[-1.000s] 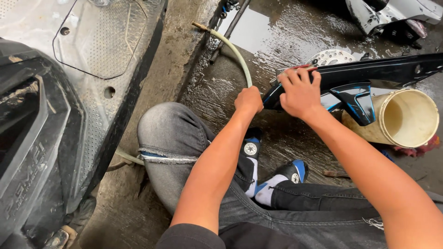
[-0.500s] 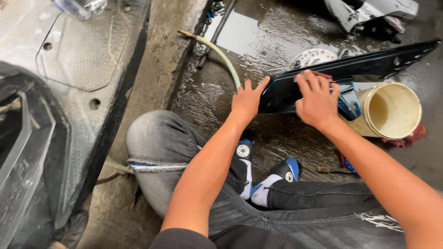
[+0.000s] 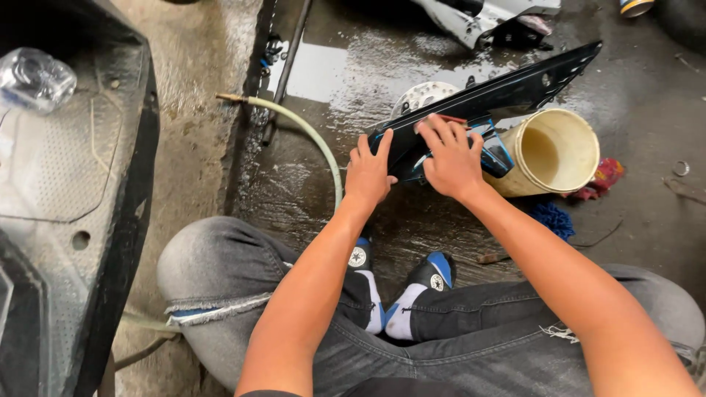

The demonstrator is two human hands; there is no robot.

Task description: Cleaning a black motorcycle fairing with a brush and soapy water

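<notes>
A long black plastic panel (image 3: 515,88) lies tilted across the wet floor, its right end raised. My left hand (image 3: 369,173) grips the panel's near left end, fingers over its face. My right hand (image 3: 448,158) presses flat on the panel a little to the right, with a reddish strip (image 3: 450,119) showing just past the fingertips. A cream bucket (image 3: 555,151) lies on its side right behind the panel, mouth toward me. I sit cross-legged in grey jeans and blue and black shoes (image 3: 430,273).
A pale green hose (image 3: 312,140) curves over the wet concrete (image 3: 647,95) left of my hands. A black scooter floorboard (image 3: 73,169) with a plastic bottle (image 3: 33,77) fills the left side. A blue cloth (image 3: 551,219) and red rag (image 3: 603,176) lie by the bucket.
My left hand has slid along the panel's left end to a firmer hold, and my right hand stays pressed on it. The view has shifted, so the panel sits more centrally.
</notes>
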